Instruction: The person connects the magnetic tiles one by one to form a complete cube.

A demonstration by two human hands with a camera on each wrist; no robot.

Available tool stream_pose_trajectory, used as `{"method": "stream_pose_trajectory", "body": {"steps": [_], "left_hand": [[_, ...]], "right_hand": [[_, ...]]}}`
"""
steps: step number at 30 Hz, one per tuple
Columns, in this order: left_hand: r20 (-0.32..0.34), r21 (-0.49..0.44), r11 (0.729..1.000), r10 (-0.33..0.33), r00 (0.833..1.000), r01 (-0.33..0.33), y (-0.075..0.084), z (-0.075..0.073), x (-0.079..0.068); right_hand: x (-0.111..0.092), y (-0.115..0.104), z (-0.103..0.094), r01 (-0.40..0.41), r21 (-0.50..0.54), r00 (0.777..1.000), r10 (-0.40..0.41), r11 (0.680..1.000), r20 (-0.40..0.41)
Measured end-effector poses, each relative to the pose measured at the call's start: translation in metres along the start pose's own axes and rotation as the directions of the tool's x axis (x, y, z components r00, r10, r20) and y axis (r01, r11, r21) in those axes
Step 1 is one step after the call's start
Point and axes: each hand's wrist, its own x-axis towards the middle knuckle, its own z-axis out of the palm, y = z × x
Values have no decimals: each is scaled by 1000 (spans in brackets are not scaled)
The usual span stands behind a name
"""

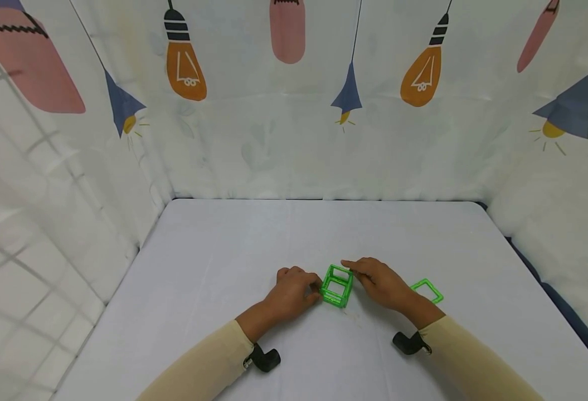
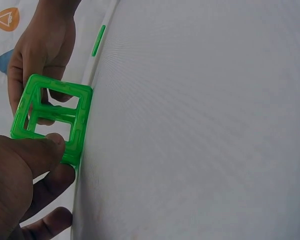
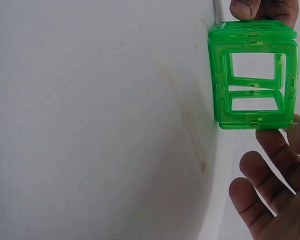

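Note:
A green see-through cube frame [image 1: 337,286] of magnetic tiles with open square centres stands on the white table. At its left side my left hand [image 1: 295,293] holds it, the thumb [image 2: 52,147] at one tile's edge and the forefinger bent close by. From the right, my right hand [image 1: 380,283] touches the cube's far right side with fairly straight fingers. In the right wrist view, the right fingers [image 3: 252,167] are spread beside the cube [image 3: 255,117], and the left hand [image 3: 265,10] shows at its opposite side.
A loose green square tile [image 1: 439,296] lies flat on the table [image 1: 223,239], just beyond the right wrist, which partly covers it. White cloth walls [image 1: 294,139] printed with lamps and bulbs stand around the table. Each wrist carries a black camera mount [image 1: 266,359].

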Motion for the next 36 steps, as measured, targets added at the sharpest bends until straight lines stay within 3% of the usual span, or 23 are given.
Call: {"method": "stream_pose_trajectory", "body": {"steps": [7,14,36], "left_hand": [[-4,-9,1000,4,1000,-4,0,-1,-1],[-9,-13,1000,8,1000,-8,-1,-2,-1],[-24,-18,1000,-3,1000,3,-4,-2,-1]], "right_hand": [[-5,-2,-6,-124,-51,992,122,991,-37],[-14,2,-16,-136,-130,990,130,982,-54],[-46,29,-36,-237,-193,971,227,952,-72]]}}
